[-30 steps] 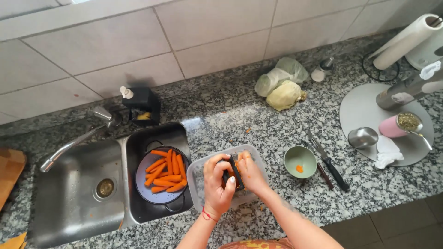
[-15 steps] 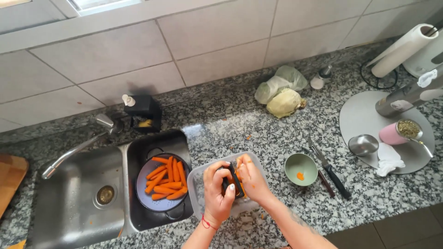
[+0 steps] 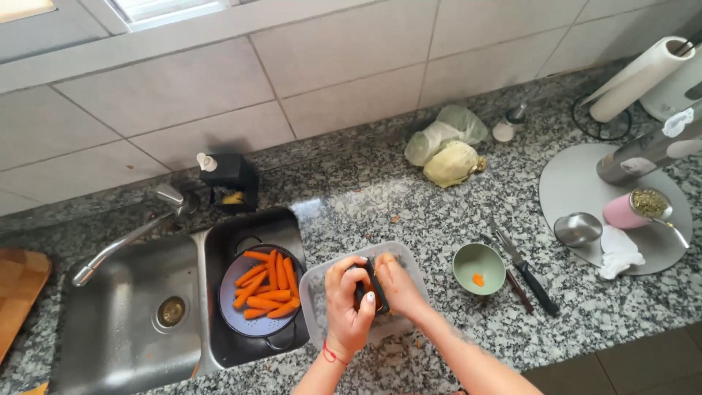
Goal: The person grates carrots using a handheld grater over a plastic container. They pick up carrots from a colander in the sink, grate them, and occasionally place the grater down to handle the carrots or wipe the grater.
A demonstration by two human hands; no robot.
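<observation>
Grating a carrot over a clear plastic tub.

The left hand (image 3: 349, 303) has its fingers wrapped round a dark hand grater (image 3: 373, 287), and the right hand (image 3: 395, 281) pinches a carrot piece (image 3: 387, 289) against it, both above the clear tub (image 3: 322, 292) on the granite desk (image 3: 439, 212). Judging by this, shredding is mid-way; the next stroke calls for keeping fingertips off the blade. More carrots (image 3: 269, 284) wait in a colander (image 3: 230, 281) in the sink. Behind lie a bagged cabbage (image 3: 447, 143) and paper towel roll (image 3: 636, 77).

bare forearms, no sleeves; a thin red string circles the left hand (image 3: 349, 311) wrist.
</observation>
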